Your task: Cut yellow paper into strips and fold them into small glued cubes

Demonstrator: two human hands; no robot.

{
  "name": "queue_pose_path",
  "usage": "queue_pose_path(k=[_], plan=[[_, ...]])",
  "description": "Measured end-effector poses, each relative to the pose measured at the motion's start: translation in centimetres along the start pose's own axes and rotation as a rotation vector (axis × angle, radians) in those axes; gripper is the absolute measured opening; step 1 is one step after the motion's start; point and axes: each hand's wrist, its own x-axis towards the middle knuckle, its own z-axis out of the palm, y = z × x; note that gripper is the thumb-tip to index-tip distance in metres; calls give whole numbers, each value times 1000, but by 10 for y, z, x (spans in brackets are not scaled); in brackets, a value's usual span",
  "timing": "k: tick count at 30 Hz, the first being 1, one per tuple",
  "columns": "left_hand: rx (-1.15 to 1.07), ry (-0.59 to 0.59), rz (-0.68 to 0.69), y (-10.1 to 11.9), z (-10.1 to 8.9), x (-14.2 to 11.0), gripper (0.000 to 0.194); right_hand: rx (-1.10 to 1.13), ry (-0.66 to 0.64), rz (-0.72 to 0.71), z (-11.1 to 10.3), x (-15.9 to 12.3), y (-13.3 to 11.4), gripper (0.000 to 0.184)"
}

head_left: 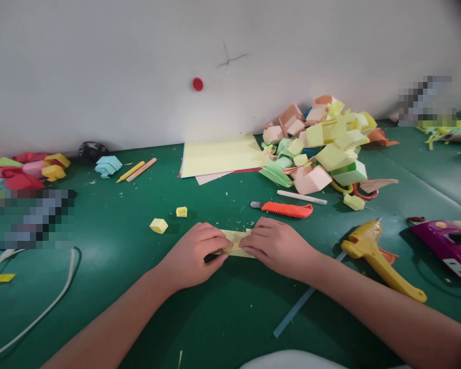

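A small piece of pale yellow folded paper (pixel 236 249) lies on the green tabletop between my two hands. My left hand (pixel 195 253) pinches its left end, with the thumb below and the fingers on top. At the other end, my right hand (pixel 278 248) presses its fingertips onto the paper; part of the piece is hidden under them. Beyond my left hand stand two small yellow paper shapes: a closed faceted one (pixel 159 225) and a little open box (pixel 181 211). An orange utility knife (pixel 286 209) lies just past my right hand, its blade end pointing left.
A heap of folded paper pieces (pixel 341 138) stands at the back right, beside stacked coloured sheets (pixel 218 156). To the right lie a yellow glue gun (pixel 384 261) and a purple tool (pixel 445 246). A blue strip (pixel 294 312) passes under my right forearm. A white cable (pixel 57 302) curves at left.
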Motion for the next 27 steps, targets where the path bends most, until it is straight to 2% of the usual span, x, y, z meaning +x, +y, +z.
queue_pose_path(k=[2,10,14,22,27], plan=[[-5,19,1,0,0,0,19,9,25,7,0,0,0,25],[8,115,-10,1,3,4,16,195,84,182,-3,0,-4,18],[35,160,-5,-1,3,5,9,254,92,207,-4,0,-5,16],[-24,206,-69,5,-1,6,11,366,61,241,-5,-2,-8,12],[-49,229,-62,8,0,7,13,370,88,245,-3,-2,-7,10]])
